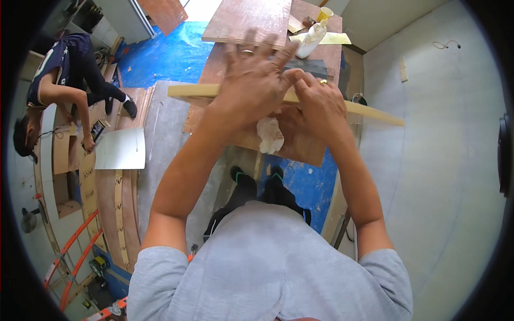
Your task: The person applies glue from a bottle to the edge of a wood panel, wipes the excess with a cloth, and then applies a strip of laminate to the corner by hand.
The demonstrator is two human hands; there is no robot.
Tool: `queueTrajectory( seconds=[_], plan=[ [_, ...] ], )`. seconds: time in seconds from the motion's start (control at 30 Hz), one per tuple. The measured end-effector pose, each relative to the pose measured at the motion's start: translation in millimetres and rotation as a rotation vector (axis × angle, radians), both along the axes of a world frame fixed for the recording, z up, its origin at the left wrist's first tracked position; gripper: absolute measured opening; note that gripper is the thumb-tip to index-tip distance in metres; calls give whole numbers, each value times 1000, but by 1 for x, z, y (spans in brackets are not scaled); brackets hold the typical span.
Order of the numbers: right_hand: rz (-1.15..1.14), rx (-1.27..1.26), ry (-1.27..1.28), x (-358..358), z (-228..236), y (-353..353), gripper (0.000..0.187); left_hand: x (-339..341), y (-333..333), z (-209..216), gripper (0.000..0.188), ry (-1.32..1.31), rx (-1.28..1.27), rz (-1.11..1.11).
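A long, narrow board (187, 92) with a pale yellow edge stands across the wooden worktop (305, 150) in front of me. Its right end (375, 113) reaches past the worktop. My left hand (251, 85) lies over the board's top edge, fingers spread and stretched away from me, slightly smeared by motion. Close beside it, my right hand (321, 104) is closed at the same edge, with fingers bent over it and the thumb hidden. Below the board, on my side, sits a crumpled white cloth or tissue (270, 135).
Beyond the board are a white squeeze bottle (312, 40), a yellow cup (324, 14) and a wooden panel (249, 21). Blue sheeting (160, 56) covers floor. At left, another person (64, 80) bends over stacked boards (126, 214); an orange ladder (75, 246) stands nearer. A pale wall (439, 160) rises at right.
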State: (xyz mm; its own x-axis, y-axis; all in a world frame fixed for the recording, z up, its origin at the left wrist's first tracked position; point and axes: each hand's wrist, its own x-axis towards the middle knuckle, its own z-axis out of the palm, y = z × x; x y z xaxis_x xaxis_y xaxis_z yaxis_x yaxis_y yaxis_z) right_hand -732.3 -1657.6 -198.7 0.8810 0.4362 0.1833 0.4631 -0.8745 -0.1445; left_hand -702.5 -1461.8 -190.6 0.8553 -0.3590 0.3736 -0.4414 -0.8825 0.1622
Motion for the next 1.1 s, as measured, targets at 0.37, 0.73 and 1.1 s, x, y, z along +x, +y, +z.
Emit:
queueTrajectory(
  seconds=[0.37,0.73,1.1],
  plan=[
    [2,-137,33,-2,-2,-142,87,15,-16,-18,78,289,260,31],
    [26,84,-37,-6,-19,-214,45,-11,-74,-10,57,220,-15,-345],
    [-221,1369,-436,-35,-102,-299,83,-7,-61,5,74,199,151,-212]
  ],
)
